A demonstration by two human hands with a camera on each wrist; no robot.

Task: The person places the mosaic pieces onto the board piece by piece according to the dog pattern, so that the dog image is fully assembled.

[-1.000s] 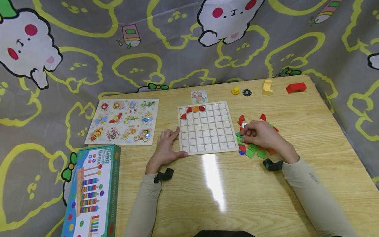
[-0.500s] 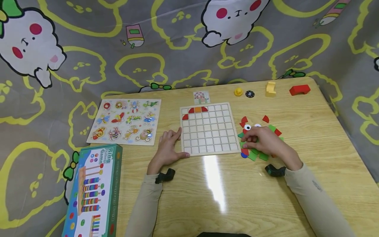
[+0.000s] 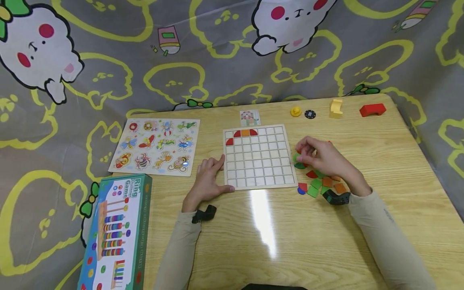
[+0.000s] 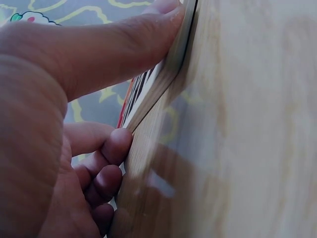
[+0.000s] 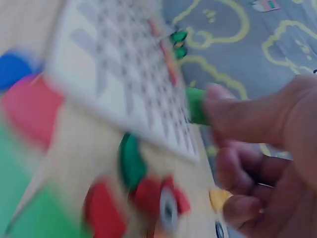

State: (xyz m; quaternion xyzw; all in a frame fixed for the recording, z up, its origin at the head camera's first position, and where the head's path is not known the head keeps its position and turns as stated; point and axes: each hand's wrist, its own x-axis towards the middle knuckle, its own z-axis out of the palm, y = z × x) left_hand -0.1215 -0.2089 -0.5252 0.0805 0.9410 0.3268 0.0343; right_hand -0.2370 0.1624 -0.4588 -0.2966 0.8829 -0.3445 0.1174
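A wooden grid board (image 3: 258, 161) lies mid-table, with several red pieces (image 3: 230, 141) and an orange square (image 3: 245, 132) in its upper left cells. My left hand (image 3: 206, 182) rests at its lower left corner, the index finger along the left edge and the thumb at the front edge. In the left wrist view the thumb (image 4: 124, 47) presses the board's side. Beside the board's right edge, my right hand (image 3: 322, 157) pinches a green piece (image 5: 196, 105) between thumb and finger. Below that hand lie loose green, red and orange pieces (image 3: 316, 184), partly hidden by it.
Behind the board lies a picture card (image 3: 249, 118). An insect puzzle board (image 3: 154, 147) and a Ring Challenge Game box (image 3: 116, 229) occupy the left. Along the back right are a yellow duck (image 3: 295, 111), a black chip (image 3: 310, 114), a yellow block (image 3: 336, 108) and a red block (image 3: 372, 109).
My right hand has come up from among the loose pieces with a green piece pinched in its fingers. My left hand has stayed at the board's corner.
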